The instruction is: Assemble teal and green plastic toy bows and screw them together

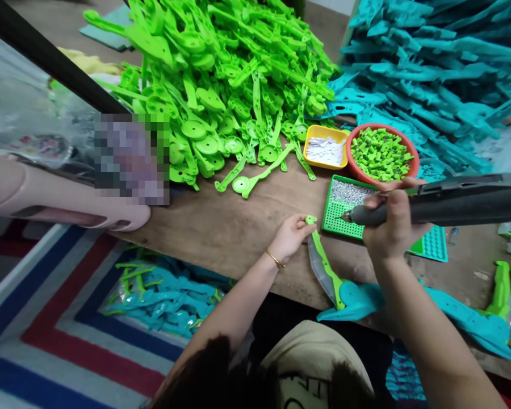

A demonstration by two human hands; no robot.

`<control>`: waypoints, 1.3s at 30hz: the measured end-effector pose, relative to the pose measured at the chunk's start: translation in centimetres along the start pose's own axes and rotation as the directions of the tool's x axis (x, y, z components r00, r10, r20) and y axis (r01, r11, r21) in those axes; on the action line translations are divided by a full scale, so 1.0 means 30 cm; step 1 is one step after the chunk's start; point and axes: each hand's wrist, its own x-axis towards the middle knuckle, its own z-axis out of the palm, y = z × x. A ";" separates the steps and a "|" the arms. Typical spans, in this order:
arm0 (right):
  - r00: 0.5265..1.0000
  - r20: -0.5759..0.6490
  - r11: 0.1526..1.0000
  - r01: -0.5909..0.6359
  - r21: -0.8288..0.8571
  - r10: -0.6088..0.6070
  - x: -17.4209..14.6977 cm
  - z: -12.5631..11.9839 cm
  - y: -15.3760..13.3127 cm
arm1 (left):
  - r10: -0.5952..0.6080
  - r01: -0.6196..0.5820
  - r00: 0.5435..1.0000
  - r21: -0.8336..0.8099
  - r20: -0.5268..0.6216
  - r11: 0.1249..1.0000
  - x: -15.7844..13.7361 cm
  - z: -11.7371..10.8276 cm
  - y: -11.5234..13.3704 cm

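Note:
My left hand (293, 236), a bracelet at its wrist, pinches the upper end of a lime-green plastic arm (325, 261). The arm's lower end meets a turquoise plastic piece (360, 299) near the table's front edge; a clear sheet-like strip lies along it. Wrapped in my right hand (389, 224) is a dark electric screwdriver (460, 199), held level, pointing left. Its bit is over a green perforated tray (333, 215) with small silver screws (350, 192) at its back. Whether the bit carries a screw is too small to tell.
Green parts (221, 85) heap at the back, turquoise parts (430, 74) at back right. A yellow bin (309, 149) of white pieces stands beside a red bowl (415, 156) of green pieces. Another turquoise-and-green assembly (472, 321) lies right. A pink object (68, 196) borders the left.

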 end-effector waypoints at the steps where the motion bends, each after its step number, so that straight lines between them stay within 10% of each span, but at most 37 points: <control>1: 0.999 0.047 1.000 -0.012 -0.006 0.012 -0.022 0.020 -0.001 | 0.004 -0.004 1.000 0.000 0.005 1.000 0.002 0.002 -0.005; 21: 0.972 0.217 0.996 -0.086 -0.024 0.090 -0.145 0.117 0.116 | 0.118 -0.118 0.993 0.022 0.002 0.993 0.009 0.012 -0.023; 28: 0.995 -0.025 0.993 0.094 -0.070 -0.096 0.040 0.008 0.063 | 0.146 -0.164 0.975 -0.100 -0.168 0.981 0.014 0.016 -0.004; 39: 0.986 -0.163 0.977 -0.054 -0.204 0.020 0.050 -0.098 0.202 | 0.121 -0.129 0.980 -0.040 -0.156 0.991 -0.104 0.046 -0.046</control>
